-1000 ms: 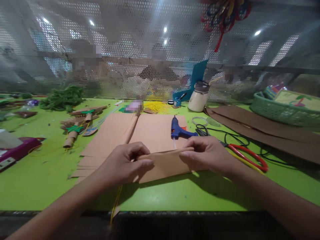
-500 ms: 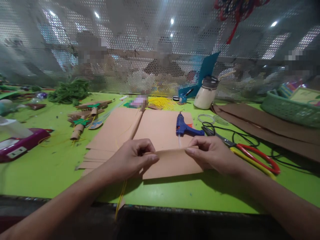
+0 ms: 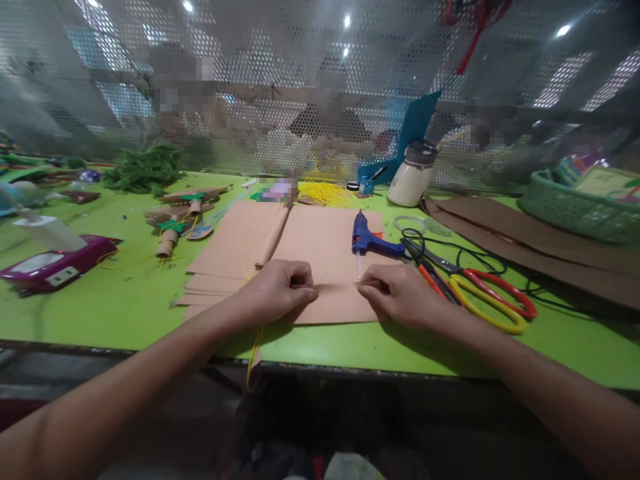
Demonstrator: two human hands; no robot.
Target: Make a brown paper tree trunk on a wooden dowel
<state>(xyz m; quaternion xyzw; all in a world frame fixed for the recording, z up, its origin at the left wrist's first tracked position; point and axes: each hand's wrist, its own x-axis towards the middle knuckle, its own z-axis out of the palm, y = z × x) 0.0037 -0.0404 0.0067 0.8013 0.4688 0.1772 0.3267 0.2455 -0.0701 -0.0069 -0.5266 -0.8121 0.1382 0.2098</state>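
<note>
Both hands are down on a tan foam sheet (image 3: 330,303) that's lying flat at the near edge of the lime green table (image 3: 100,313). The left hand (image 3: 280,290) is curled into a loose fist with its fingertips pinching the sheet's folded near strip, and the right hand (image 3: 400,297) does the same thing just across from it, fingers bent and pressing the same strip down, so both are closed on that sheet with a short stretch of it showing between them. The sheet sits on top of a fanned-out stack of tan sheets (image 3: 215,277) that pokes out to the left, and a rolled tan tube (image 3: 274,240) lies along the seam further back. Just past the right hand there's a blue hot glue gun (image 3: 373,240) resting on the far part of the tan material, nozzle pointing toward the hand. Right beside it on the table are scissors with red and yellow handles (image 3: 480,293), lying over a black cord (image 3: 500,267). Farther back stand a cream jar with a stick in it (image 3: 413,180) and a pile of yellow strands (image 3: 323,193). Off to the right are dark brown sheets (image 3: 525,240) and a green basket (image 3: 575,213). On the left there's a magenta device (image 3: 55,263), some small brown paper trees (image 3: 173,223) and a heap of green strands (image 3: 145,170). A perforated metal screen (image 3: 280,100) runs along the back of the table, with other people behind it.
</note>
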